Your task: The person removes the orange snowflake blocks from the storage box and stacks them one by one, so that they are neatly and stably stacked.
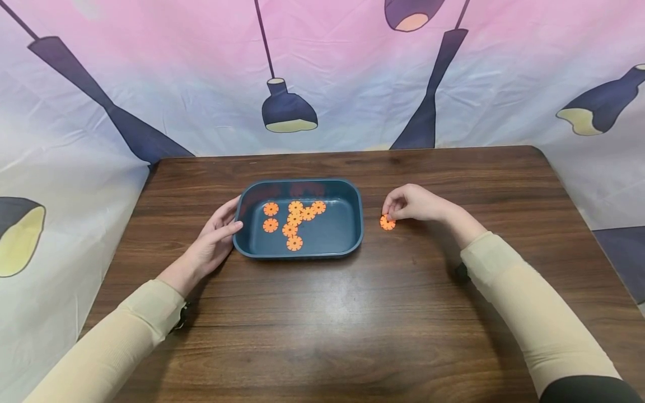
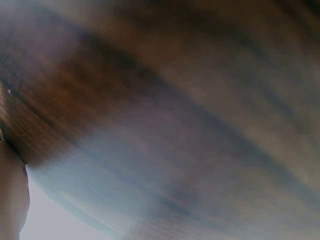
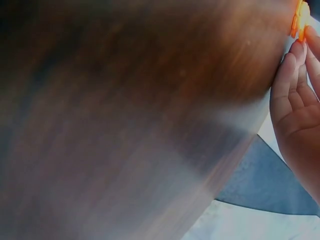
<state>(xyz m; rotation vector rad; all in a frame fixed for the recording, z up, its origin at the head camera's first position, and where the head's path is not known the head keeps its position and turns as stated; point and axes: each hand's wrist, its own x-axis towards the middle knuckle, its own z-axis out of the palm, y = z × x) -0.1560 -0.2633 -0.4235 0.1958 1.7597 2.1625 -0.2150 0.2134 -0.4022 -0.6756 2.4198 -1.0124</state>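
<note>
Pink-and-blue cloth (image 1: 353, 84) printed with dark hanging lamps (image 1: 289, 109) is rising behind a brown wood-grain table (image 1: 302, 319). Toward its far side a dark blue tray (image 1: 335, 232) is sitting upright, its left end being held by the person's left hand (image 1: 214, 238), whose thumb is lapping the rim while the fingers are lying along the outer wall. Inside, two orange notched discs (image 1: 270, 225) are lying apart at the left, and a branching cluster (image 1: 294, 219) of similar ones is spreading beside them, touching or overlapping. To the tray's right, the right hand (image 1: 415, 202) is pinching a loose orange disc (image 1: 387, 225) between thumb and fingers, low over the wood; whether it is touching the table, I cannot tell. Pale sleeves (image 1: 534, 313) are covering both forearms.
</note>
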